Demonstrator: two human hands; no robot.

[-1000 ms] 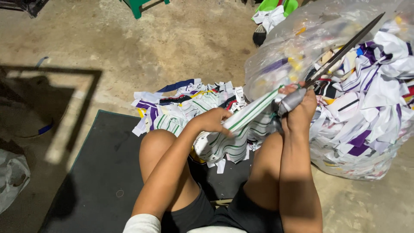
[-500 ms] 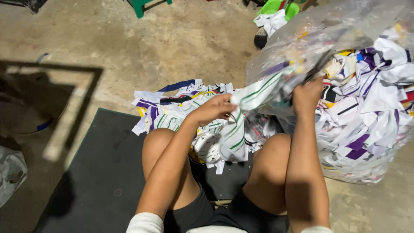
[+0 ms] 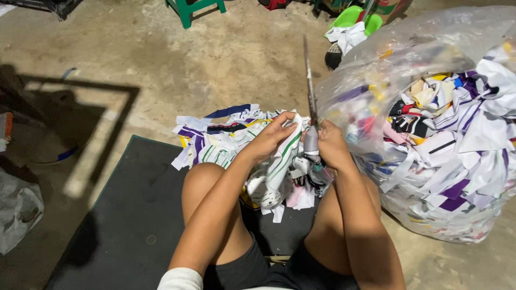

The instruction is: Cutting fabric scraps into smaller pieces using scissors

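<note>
White fabric with green stripes forms the strip of cloth (image 3: 284,161) held between the two hands, above the person's knees and in front of the pile of fabric scraps (image 3: 226,134) on the concrete floor (image 3: 161,59). The left hand (image 3: 273,137) grips the upper end of the strip, fingers curled over it. The right hand (image 3: 330,144) is clenched around the handle of the scissors (image 3: 309,102); the long blades point upward and away from the body and appear together, their edge just beside the top of the strip. The lower part of the strip hangs down between the thighs onto further scraps. A large clear plastic bag (image 3: 430,53), stuffed with white, purple and multicoloured offcuts, stands to the right, touching the right forearm. The person sits on a dark mat (image 3: 134,215). A green stool (image 3: 196,8) stands well apart at the top edge.
</note>
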